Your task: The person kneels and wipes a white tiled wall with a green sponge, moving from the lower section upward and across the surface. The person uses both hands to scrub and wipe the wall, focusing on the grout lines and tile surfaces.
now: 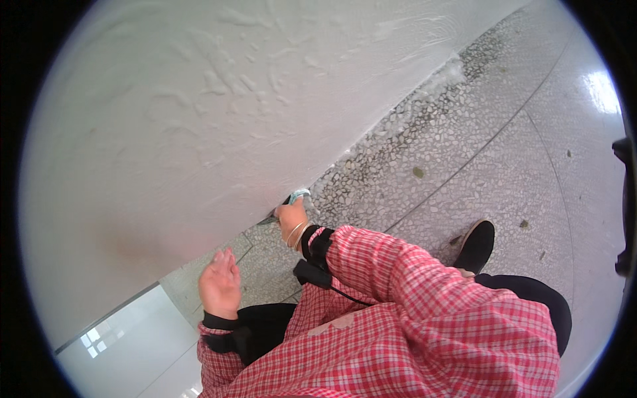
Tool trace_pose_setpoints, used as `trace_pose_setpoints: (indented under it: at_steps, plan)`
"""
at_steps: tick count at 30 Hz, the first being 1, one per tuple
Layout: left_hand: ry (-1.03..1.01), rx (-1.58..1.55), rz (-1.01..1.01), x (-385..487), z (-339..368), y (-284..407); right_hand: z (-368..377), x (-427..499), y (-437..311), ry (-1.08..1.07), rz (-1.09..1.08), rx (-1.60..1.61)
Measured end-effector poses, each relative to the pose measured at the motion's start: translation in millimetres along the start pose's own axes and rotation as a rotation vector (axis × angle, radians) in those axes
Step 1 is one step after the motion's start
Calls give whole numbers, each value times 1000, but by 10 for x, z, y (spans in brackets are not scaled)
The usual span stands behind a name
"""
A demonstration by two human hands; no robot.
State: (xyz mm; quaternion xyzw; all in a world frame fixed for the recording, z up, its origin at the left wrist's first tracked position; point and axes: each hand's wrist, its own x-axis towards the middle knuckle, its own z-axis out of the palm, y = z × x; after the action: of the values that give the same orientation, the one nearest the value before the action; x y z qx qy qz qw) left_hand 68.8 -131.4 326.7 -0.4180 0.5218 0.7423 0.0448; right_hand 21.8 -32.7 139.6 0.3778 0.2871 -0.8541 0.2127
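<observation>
My right hand (293, 219) reaches down to the foot of a white wall (189, 149) and grips a pale green and white cloth (300, 194). The cloth is bunched and mostly hidden by my fingers, so its exact kind is hard to tell. Suds and wet streaks cover the wall's surface. My left hand (220, 288) holds nothing; its palm is turned up and its fingers are extended near the wall's lower edge. Whether it touches the wall is not clear. White foam (445, 77) lies along the line where wall and floor meet.
The speckled terrazzo floor (448, 149) is wet and dark beside the wall, with a few leaf scraps such as this one (418, 172). My black shoe (476, 245) stands at the right. Glossy white tiles (134, 338) lie at lower left. A black device with a cable (312, 274) hangs near my right wrist.
</observation>
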Motion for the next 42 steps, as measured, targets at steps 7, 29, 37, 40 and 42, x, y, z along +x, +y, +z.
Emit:
trace_pose_setpoints:
  at_steps: [7, 29, 37, 40, 42]
  plan:
    - [-155, 67, 172, -100, 137, 45, -112, 9, -149, -62, 128, 106]
    - [-265, 512, 197, -891, 1898, -293, -526, -1012, -3846, -43, -1890, -834]
    - [-21, 490, 357, -1075, 1734, -684, -129, -1468, -5400, 364, -1809, -561]
    - [82, 575, 594, -1070, 1569, -892, 77, -1676, -5267, 121, -2191, -940]
    - [184, 659, 657, -1050, 1455, -1049, 244, -1923, -4987, -116, -2424, -1380]
